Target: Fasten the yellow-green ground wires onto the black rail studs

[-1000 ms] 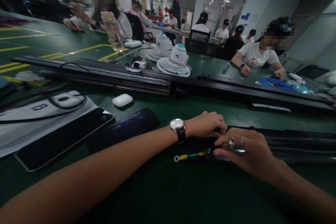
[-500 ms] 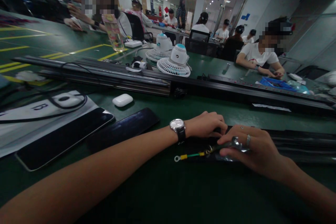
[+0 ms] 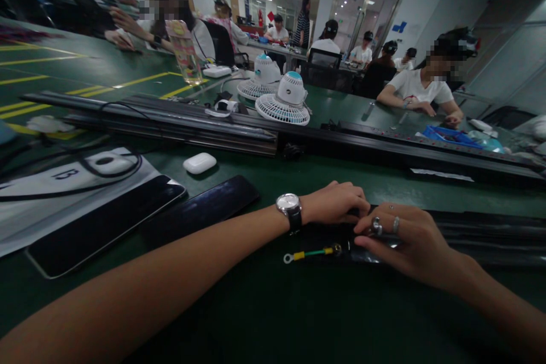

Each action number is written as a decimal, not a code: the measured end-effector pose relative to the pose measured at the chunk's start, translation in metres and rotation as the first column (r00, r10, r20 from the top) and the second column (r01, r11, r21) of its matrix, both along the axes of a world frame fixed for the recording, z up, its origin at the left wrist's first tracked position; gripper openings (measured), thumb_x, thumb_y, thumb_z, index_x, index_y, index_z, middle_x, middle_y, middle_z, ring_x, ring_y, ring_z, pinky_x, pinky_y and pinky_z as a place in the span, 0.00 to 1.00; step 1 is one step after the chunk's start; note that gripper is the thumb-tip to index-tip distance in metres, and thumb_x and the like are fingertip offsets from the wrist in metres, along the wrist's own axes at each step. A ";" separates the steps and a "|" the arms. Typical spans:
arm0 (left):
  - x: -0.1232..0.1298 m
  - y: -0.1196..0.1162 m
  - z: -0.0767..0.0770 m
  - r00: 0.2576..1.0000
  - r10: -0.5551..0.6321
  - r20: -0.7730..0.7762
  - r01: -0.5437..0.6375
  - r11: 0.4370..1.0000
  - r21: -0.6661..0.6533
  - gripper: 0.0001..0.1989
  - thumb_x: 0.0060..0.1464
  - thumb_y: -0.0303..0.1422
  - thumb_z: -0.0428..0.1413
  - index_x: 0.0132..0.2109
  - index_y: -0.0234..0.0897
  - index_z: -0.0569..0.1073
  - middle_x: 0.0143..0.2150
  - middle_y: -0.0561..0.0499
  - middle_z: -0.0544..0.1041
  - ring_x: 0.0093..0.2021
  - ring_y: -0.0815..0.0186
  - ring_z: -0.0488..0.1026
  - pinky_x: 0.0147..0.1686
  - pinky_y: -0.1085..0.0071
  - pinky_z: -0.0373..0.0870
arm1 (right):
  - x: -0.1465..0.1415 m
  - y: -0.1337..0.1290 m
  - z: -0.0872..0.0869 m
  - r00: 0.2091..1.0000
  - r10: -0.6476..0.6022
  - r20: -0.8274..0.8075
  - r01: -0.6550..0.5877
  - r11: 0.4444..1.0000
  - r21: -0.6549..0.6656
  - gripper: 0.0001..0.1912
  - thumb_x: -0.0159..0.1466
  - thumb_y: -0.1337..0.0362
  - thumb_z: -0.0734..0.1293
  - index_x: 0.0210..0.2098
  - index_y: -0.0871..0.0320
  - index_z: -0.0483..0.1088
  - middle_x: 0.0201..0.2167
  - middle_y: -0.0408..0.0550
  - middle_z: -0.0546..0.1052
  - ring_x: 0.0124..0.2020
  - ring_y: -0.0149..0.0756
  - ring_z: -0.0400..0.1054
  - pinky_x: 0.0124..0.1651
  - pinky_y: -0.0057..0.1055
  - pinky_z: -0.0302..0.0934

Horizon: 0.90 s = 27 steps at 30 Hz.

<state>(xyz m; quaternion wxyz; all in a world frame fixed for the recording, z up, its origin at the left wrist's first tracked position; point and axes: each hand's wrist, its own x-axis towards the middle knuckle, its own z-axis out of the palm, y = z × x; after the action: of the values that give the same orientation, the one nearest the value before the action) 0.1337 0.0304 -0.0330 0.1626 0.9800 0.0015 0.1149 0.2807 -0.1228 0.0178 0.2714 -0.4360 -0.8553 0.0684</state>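
My left hand (image 3: 341,203), a watch on its wrist, is closed with curled fingers on the near black rail (image 3: 478,230). What its fingertips touch is partly hidden. My right hand (image 3: 413,239) grips a silver wrench (image 3: 376,226) between thumb and fingers; one end of it shows at the fingertips and the rest is mostly covered. A short green wire (image 3: 315,252) with yellow sleeves lies to the left of my right hand. Its free ring terminal (image 3: 288,259) points left, while its other end sits at a small brass-coloured fastener (image 3: 336,249) on the rail.
Two phones, one a black phone (image 3: 106,224), and a white earbud case (image 3: 199,163) lie to the left. Long dark rails (image 3: 362,145) cross the table behind my hands. Beyond them stand white fans (image 3: 284,99) and a blue tray (image 3: 447,135). Several people sit around.
My right hand has turned the wrench away from the fastener, and its end now points up at the fingertips. The left hand has stayed put.
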 end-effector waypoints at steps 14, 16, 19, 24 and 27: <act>0.000 0.000 -0.001 1.000 -0.011 0.025 0.010 0.999 0.042 0.08 0.63 0.34 0.60 0.49 0.42 0.75 0.53 0.49 0.75 0.51 0.60 0.71 0.42 0.65 0.64 | 0.006 0.003 -0.001 0.998 -0.063 -0.030 0.061 0.997 -0.042 0.08 0.72 0.62 0.66 0.38 0.57 0.74 0.29 0.44 0.78 0.29 0.33 0.73 0.34 0.29 0.62; 0.000 0.001 0.001 1.000 -0.020 0.020 0.019 0.998 0.056 0.09 0.63 0.34 0.61 0.49 0.43 0.75 0.54 0.49 0.75 0.51 0.59 0.70 0.43 0.65 0.63 | 0.006 0.003 0.000 0.995 -0.090 -0.036 0.088 0.995 -0.051 0.08 0.72 0.62 0.66 0.38 0.57 0.74 0.28 0.43 0.78 0.29 0.32 0.72 0.34 0.28 0.62; -0.001 0.001 0.003 0.999 -0.032 0.013 0.030 0.997 0.074 0.09 0.63 0.34 0.60 0.50 0.43 0.75 0.55 0.49 0.74 0.51 0.59 0.70 0.43 0.65 0.62 | 0.004 0.003 0.001 0.996 -0.084 -0.033 0.081 0.994 -0.076 0.08 0.72 0.62 0.65 0.39 0.57 0.74 0.30 0.44 0.79 0.30 0.33 0.74 0.35 0.29 0.63; -0.001 0.000 0.004 0.999 -0.031 0.015 0.030 0.995 0.098 0.08 0.64 0.34 0.59 0.50 0.42 0.75 0.55 0.48 0.75 0.51 0.59 0.71 0.43 0.64 0.60 | 0.004 0.004 0.000 0.996 -0.087 -0.019 0.085 0.990 -0.116 0.09 0.72 0.61 0.65 0.38 0.57 0.74 0.30 0.45 0.80 0.31 0.34 0.75 0.36 0.30 0.63; -0.001 0.000 0.005 0.999 -0.029 0.019 0.027 0.994 0.105 0.07 0.64 0.33 0.59 0.49 0.41 0.76 0.55 0.49 0.75 0.51 0.59 0.71 0.42 0.64 0.59 | 0.006 0.004 0.000 0.996 -0.093 -0.012 0.090 0.988 -0.127 0.09 0.71 0.60 0.67 0.38 0.57 0.75 0.31 0.45 0.80 0.30 0.34 0.75 0.35 0.29 0.64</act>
<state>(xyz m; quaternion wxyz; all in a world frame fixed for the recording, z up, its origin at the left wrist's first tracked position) 0.1327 0.0303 -0.0283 0.1127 0.9859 -0.0199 0.1224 0.2865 -0.1190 0.0173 0.2536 -0.4906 -0.8259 0.1138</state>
